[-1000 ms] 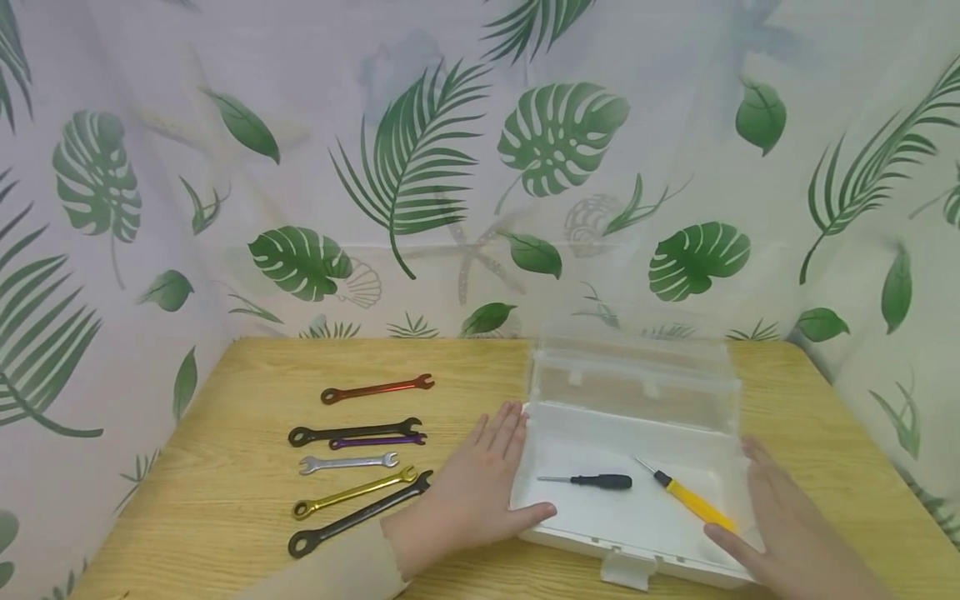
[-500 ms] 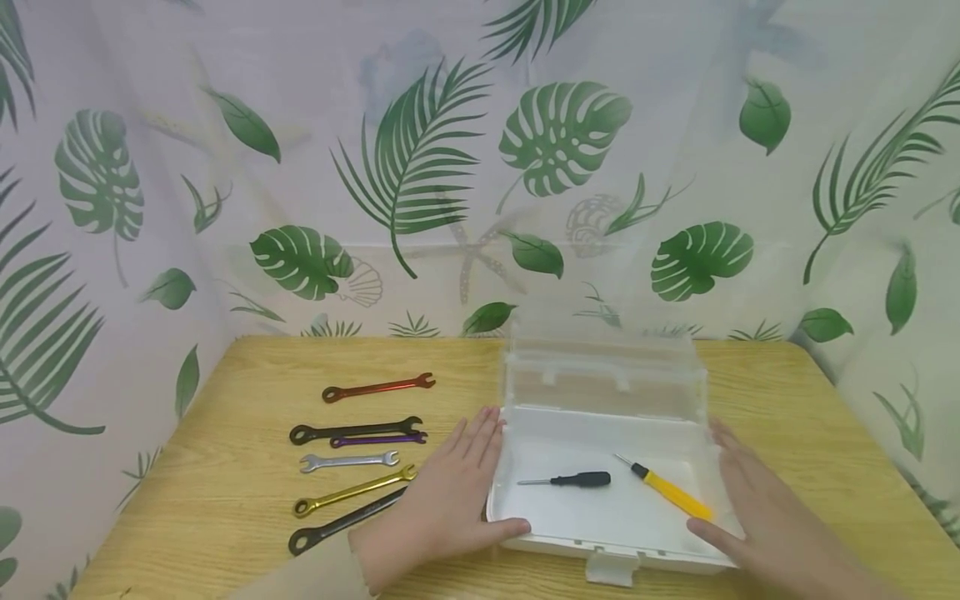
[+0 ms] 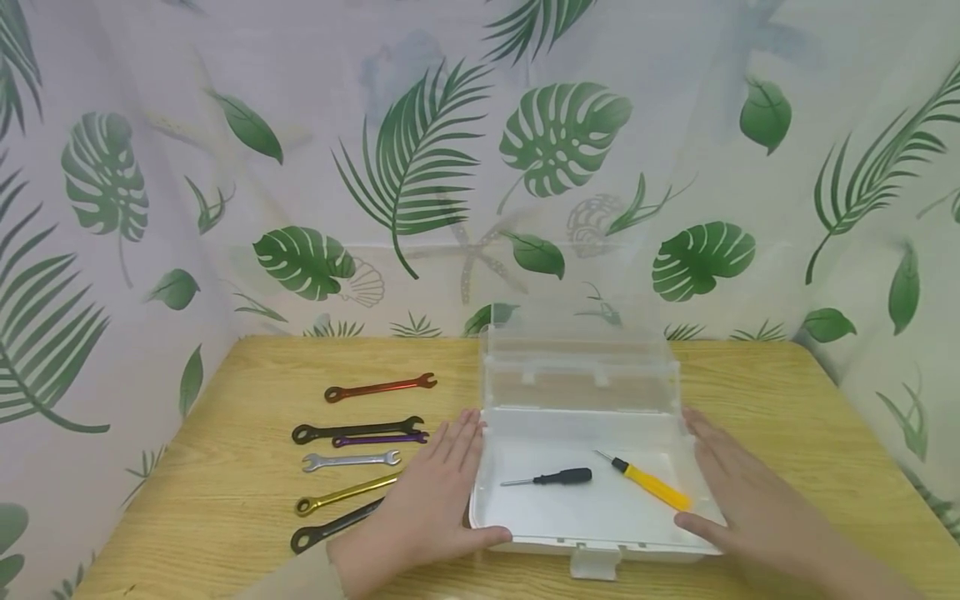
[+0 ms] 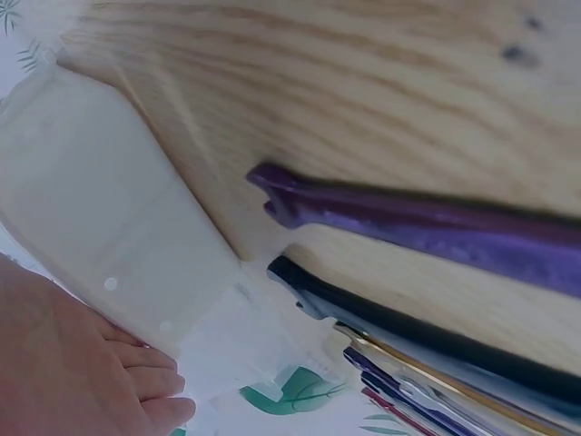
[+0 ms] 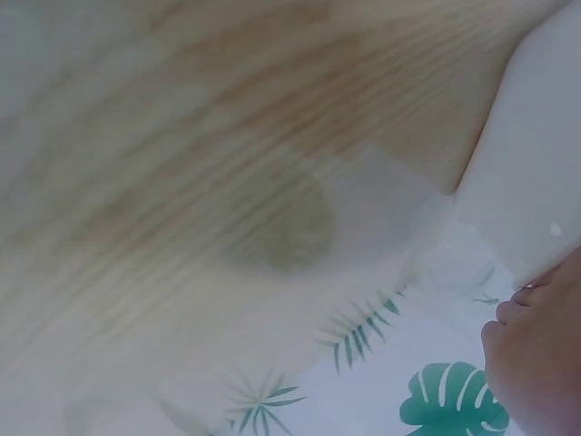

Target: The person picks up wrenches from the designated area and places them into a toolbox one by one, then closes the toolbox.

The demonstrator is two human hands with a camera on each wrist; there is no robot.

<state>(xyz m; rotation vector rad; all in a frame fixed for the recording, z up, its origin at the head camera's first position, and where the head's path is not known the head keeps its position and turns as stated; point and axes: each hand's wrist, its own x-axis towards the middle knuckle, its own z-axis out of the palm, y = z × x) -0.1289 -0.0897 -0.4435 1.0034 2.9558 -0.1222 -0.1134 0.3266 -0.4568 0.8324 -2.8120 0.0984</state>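
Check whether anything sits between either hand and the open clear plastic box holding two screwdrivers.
Nothing visible does. The left hand lies flat against the left wall of the clear plastic box, and the right hand against its right wall, both in direct contact.

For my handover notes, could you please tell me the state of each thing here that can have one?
Plastic box: open, lid upright behind it.
Latch tab: undone, hanging at the front edge.
Left hand: flat, fingers straight against the box's left side.
Right hand: flat, fingers straight against the box's right side.
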